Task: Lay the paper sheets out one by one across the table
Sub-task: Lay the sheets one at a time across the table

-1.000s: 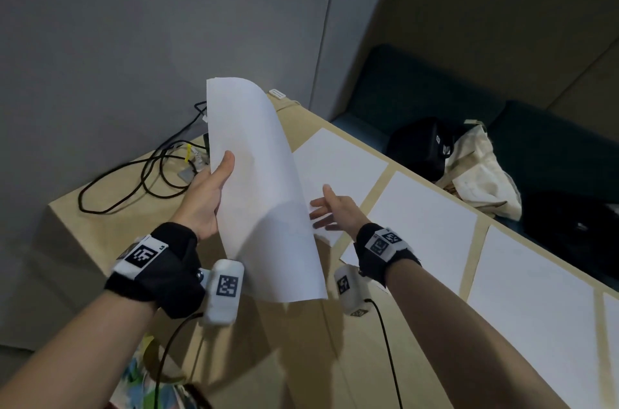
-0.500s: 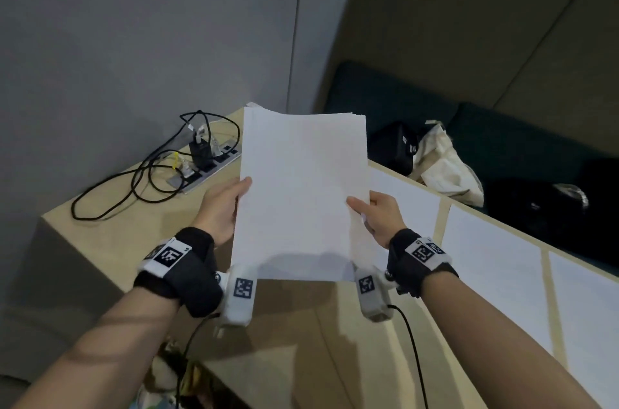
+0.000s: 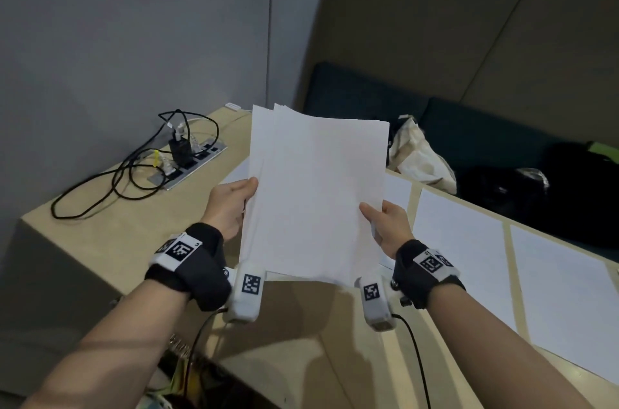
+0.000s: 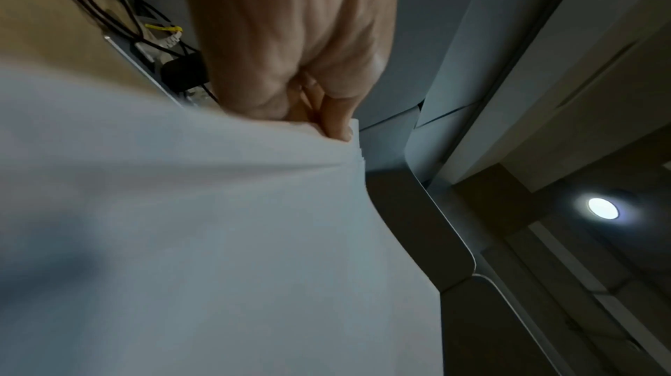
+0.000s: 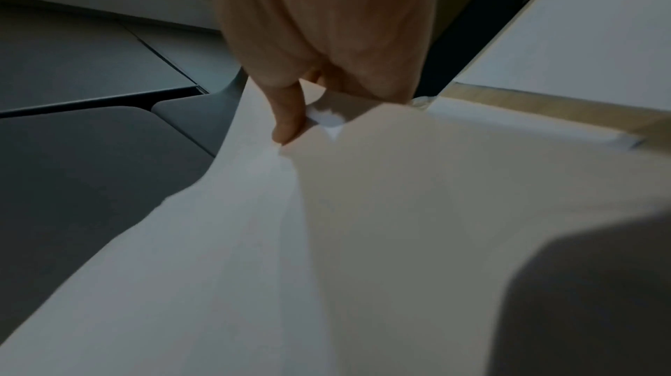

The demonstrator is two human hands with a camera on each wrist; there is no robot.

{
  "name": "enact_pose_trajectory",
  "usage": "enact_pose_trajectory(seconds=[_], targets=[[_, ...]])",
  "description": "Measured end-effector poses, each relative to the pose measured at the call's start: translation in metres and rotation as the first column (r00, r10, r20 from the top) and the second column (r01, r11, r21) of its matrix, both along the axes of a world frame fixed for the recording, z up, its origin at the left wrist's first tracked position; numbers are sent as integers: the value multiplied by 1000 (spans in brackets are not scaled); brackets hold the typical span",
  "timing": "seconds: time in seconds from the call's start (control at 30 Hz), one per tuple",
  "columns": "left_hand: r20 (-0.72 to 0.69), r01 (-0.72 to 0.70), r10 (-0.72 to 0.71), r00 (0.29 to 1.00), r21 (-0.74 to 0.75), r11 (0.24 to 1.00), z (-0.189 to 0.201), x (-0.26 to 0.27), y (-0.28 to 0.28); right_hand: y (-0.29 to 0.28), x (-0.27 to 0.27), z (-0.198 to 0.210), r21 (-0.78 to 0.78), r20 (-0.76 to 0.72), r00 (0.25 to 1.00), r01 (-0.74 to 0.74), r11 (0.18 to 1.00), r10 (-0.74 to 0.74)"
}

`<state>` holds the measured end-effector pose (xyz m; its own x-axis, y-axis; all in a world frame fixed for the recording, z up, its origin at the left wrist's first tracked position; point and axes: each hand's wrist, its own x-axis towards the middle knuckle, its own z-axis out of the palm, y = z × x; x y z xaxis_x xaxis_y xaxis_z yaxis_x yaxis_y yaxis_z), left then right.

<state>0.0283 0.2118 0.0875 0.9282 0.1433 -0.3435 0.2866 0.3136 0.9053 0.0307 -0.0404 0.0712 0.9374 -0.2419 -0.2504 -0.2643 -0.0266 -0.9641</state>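
A stack of white paper sheets [image 3: 315, 194] is held upright above the wooden table [image 3: 110, 237], its top edges slightly fanned. My left hand [image 3: 234, 204] grips the stack's left edge, thumb on the front; the left wrist view shows the thumb [image 4: 337, 121] pressing the paper stack [image 4: 217, 224]. My right hand [image 3: 385, 221] pinches the right edge, and in the right wrist view a finger [image 5: 288, 115] lifts the corner of a sheet [image 5: 327, 121]. Several sheets [image 3: 459, 241] lie flat in a row on the table to the right.
A power strip [image 3: 187, 164] with plugs and looped black cables [image 3: 127, 180] sits at the table's far left. Beyond the table a dark sofa [image 3: 469, 133] carries a cream cloth bag [image 3: 422, 157] and black bags [image 3: 522, 187]. Grey walls stand behind.
A second ago only my left hand held the bent stack, and the right hand was open beside it. Now both hands hold the stack flat, facing me, the right pinching its edge.
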Motion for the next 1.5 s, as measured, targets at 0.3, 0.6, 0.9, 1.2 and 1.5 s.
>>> enact_pose_trajectory(seconds=[0.3, 0.6, 0.9, 1.2, 1.5], targets=[[5, -70, 70, 998, 120, 990, -6, 3, 1, -5, -3, -10, 93, -1, 999, 36, 995, -36], [-104, -62, 145, 984, 562, 825, -61, 4, 84, -24, 2, -12, 62, -28, 983, 181, 981, -180], [-190, 16, 230, 954, 802, 597, -101, -15, 118, -16, 4, -17, 51, -68, 979, 195, 979, -191], [-305, 342, -192, 933, 918, 200, -95, -30, 55, -11, 4, -22, 55, -92, 976, 201, 978, -195], [-605, 634, -272, 749, 773, 29, -101, -16, 71, -18, 7, -19, 38, -83, 970, 234, 971, -231]])
